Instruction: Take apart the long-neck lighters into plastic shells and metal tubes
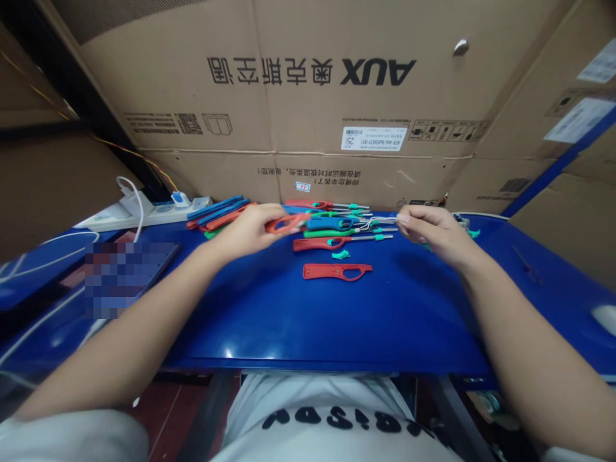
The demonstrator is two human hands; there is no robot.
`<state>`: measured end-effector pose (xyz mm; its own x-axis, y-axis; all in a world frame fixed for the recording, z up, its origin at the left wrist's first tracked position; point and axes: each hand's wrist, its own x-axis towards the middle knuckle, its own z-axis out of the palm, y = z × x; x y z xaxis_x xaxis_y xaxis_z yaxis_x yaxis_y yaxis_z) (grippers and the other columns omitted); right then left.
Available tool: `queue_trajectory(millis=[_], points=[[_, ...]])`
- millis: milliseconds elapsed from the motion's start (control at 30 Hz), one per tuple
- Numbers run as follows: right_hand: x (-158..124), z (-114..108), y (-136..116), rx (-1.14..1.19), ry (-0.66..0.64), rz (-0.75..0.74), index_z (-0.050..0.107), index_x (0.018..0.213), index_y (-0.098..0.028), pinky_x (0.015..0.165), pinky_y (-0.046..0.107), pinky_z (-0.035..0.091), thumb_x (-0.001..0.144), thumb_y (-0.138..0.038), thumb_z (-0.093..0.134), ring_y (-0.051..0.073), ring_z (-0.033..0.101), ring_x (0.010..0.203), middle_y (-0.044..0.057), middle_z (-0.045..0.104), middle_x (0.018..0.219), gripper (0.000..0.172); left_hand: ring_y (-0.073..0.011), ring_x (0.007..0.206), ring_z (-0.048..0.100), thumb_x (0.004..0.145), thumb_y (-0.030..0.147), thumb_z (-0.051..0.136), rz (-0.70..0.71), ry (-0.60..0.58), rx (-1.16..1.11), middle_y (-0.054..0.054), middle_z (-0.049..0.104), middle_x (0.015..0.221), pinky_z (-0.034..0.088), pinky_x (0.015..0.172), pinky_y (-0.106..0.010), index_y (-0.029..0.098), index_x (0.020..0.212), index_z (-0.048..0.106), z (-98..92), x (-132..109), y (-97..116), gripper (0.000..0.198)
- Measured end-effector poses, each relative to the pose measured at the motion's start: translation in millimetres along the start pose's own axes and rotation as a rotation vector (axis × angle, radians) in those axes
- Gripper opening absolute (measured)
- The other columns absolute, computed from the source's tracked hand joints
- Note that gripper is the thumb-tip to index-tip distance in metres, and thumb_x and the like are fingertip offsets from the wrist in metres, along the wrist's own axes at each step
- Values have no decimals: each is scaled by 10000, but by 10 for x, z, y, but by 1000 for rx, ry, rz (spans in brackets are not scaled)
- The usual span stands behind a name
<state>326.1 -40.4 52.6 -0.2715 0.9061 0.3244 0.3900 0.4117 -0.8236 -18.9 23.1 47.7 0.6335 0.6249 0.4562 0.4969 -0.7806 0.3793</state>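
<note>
My left hand (253, 228) is closed on an orange lighter casing (287, 224) with a looped trigger guard, held over the table. In my right hand (428, 230), thumb and finger pinch thin white wires (378, 221) that trail leftward. Between the hands lie several long-necked lighters, among them a blue one (323, 223) and a red one (315, 244), with metal tubes and green triggers. In front of them are a small green trigger piece (341, 255) and a red half casing (332, 272). Small parts beyond my right hand are partly hidden.
Blue and orange casings (224, 208) are piled at the left, near a white power strip (195, 210) with cables. A flat device (158, 263), partly blurred out, lies on the left. Behind the blue table (308, 327) stands a cardboard wall (298, 96).
</note>
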Motion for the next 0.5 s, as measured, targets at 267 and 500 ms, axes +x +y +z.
queue_trajectory(millis=[267,500], points=[[8,770,64,173,-226,14,564,875,-222,648,287,482,825,-568,732,145,571,690,-6,618,788,388,-65,447,353,711,643,784,-543,-106,-969,43,486,513,263,462,-215,147,758,663,661,-110,760,513],[33,730,158,27,-328,-3,649,1035,-188,707,311,516,962,-486,544,186,646,785,46,701,872,324,-78,459,377,773,577,745,-579,-103,-870,44,504,528,286,463,-216,142,912,735,688,-95,623,456]])
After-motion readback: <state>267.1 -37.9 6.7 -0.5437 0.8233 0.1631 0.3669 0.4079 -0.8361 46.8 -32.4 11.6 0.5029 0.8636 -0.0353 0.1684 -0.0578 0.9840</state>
